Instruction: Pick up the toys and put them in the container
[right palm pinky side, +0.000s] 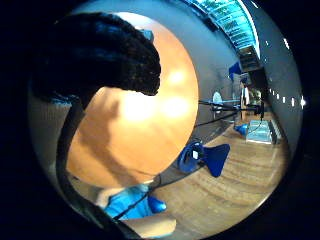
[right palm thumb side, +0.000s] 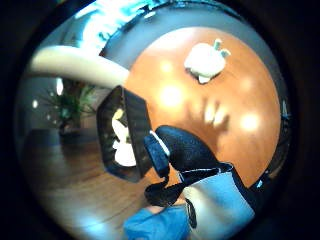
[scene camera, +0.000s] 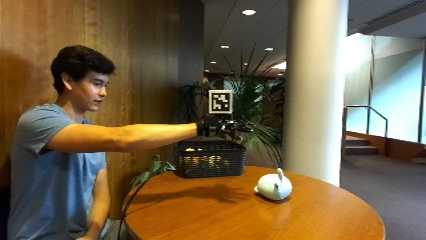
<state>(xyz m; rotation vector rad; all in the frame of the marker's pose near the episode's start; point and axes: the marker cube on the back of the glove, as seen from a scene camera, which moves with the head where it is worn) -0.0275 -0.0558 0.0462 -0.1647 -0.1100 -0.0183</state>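
In the outside view my gloved right hand (scene camera: 223, 127) hangs at arm's length just above the black wire basket (scene camera: 210, 159), which stands at the back of the round wooden table (scene camera: 266, 217). Its fingers reach outward and hold nothing. Light-coloured toys lie inside the basket (right palm thumb side: 121, 137). A white round toy with ears (scene camera: 273, 186) sits alone on the table, in front of and to the right of the basket; the thumb side palm view shows the same toy (right palm thumb side: 206, 61) far from the hand's thumb (right palm thumb side: 185, 147). Loosely bent gloved fingers (right palm pinky side: 100, 55) hang over the bare tabletop (right palm pinky side: 135, 130).
A thick white pillar (scene camera: 313, 85) rises right behind the table, with a leafy plant (scene camera: 256, 107) behind the basket. A wood-panelled wall runs along the left. Blue chairs (right palm pinky side: 202, 157) stand on the floor beyond the table edge.
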